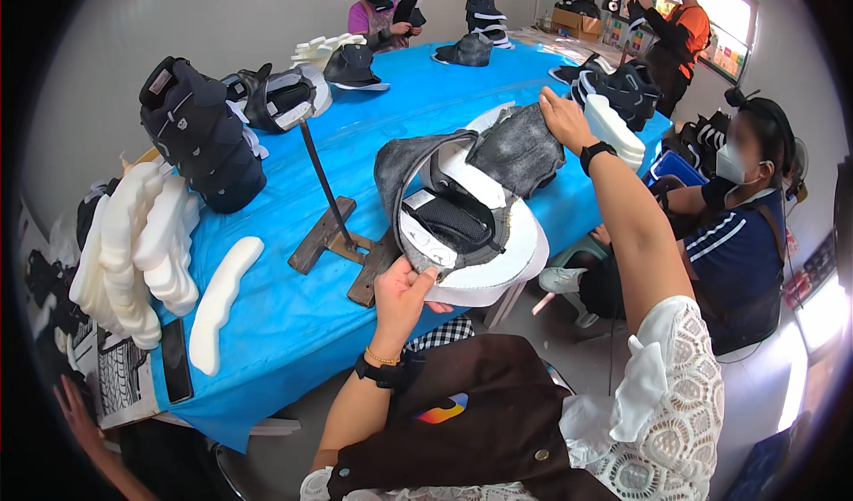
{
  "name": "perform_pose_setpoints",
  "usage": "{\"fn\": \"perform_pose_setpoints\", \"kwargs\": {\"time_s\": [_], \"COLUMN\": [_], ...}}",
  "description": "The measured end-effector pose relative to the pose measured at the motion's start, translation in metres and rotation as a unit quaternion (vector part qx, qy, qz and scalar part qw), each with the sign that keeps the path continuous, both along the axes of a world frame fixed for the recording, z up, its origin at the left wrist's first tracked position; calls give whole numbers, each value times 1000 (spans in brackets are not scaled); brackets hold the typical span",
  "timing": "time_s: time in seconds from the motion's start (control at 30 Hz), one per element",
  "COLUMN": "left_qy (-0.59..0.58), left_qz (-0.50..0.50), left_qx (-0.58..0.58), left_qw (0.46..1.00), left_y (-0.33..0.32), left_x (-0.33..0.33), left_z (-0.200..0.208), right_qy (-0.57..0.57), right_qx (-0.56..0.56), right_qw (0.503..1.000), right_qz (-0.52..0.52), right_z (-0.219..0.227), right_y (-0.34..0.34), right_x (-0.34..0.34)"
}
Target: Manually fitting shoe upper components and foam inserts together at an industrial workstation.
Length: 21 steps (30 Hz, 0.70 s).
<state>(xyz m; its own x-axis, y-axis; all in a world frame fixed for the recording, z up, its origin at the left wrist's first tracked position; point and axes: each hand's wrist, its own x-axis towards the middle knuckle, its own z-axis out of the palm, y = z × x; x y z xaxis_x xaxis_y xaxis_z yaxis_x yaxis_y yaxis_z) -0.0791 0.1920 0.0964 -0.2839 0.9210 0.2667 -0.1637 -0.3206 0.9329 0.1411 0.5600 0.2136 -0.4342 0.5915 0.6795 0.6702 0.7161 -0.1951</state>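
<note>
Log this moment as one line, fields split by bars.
Left hand: gripping edge of upturned cap | Right hand: touching dark grey cap | Nearby: stand, white strip | Surface: blue table cover

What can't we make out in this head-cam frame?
All in the head view:
- Left hand: most fingers, hidden under the white brim.
- Grey piece under the right hand: overlap hides whether it joins the cap.
- Another person's arm, lower left: cut off by the lens rim.
- Cardboard box: dark contents, too small.
</note>
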Motion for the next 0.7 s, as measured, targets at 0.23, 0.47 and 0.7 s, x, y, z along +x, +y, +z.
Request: {"fn": "perform_pose_setpoints", "kwargs": {"time_s": [0.23,0.47,0.7], "left_qy": [-131,-152,-108], "left_qz": [-5,-3,-18], "left_qx": [40,40,25], "left_qw": [991,988,994], "left_y": [-13,-10,0], "left_x": [-7,-9,-4], "left_z": [-9,-15,-3], "right_qy": [50,235,598], "right_qx": [-20,-213,-440], "right_qw": [988,934,668], "right_qz": [-147,-163,54], "right_z": [-54,-88,-120], "right_y": [77,38,71], "right_x": [90,50,49]}}
